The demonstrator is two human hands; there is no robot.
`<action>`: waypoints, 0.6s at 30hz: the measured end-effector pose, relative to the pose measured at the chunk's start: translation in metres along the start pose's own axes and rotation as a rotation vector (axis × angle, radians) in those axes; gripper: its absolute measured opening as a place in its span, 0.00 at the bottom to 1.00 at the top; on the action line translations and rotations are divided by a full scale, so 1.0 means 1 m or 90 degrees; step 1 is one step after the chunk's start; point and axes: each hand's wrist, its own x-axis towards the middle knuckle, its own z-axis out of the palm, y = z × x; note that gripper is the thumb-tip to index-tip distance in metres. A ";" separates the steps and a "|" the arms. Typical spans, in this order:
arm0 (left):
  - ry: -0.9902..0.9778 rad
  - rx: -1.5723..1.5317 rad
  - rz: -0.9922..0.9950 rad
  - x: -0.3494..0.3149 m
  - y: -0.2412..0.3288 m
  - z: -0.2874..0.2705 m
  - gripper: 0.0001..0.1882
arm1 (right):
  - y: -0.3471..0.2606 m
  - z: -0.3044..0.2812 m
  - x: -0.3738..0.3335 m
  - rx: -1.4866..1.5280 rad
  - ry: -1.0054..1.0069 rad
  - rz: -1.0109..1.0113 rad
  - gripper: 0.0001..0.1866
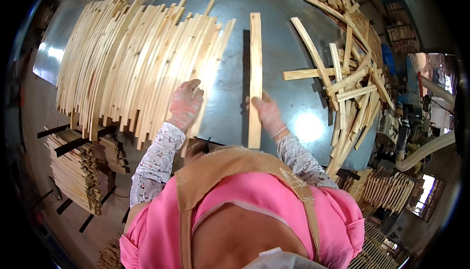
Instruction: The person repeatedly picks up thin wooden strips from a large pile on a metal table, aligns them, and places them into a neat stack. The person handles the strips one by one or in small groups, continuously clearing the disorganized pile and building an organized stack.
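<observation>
A single pale wooden strip (255, 56) stands apart from the others, its length running away from me, with a dark shadow on its left. My right hand (268, 115), in a pinkish knit glove, grips its near part from the right side. My left hand (186, 103), gloved the same way, has its fingers curled in against the rightmost strip (223, 49) of a wide row of wooden strips (142, 58). That row lies side by side on the left of the grey metal table (281, 44); its near ends are uneven and hang over the edge.
A loose jumble of wooden strips (350, 85) covers the table's right side, with more heaped along the far right. Below the left edge, stacked strips (76, 171) rest on black bars. Further stacks (387, 188) and pale pipes (426, 151) stand at the right.
</observation>
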 end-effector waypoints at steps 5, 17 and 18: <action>0.004 0.040 0.015 -0.017 0.019 0.082 0.18 | 0.094 -0.095 -0.051 -0.393 0.016 -0.068 0.14; -0.065 -0.073 0.014 -0.068 0.126 0.278 0.18 | -0.144 -0.430 0.145 -0.645 0.306 -0.348 0.25; -0.065 -0.059 0.019 -0.068 0.130 0.283 0.18 | -0.131 -0.424 0.136 -0.770 0.293 -0.295 0.33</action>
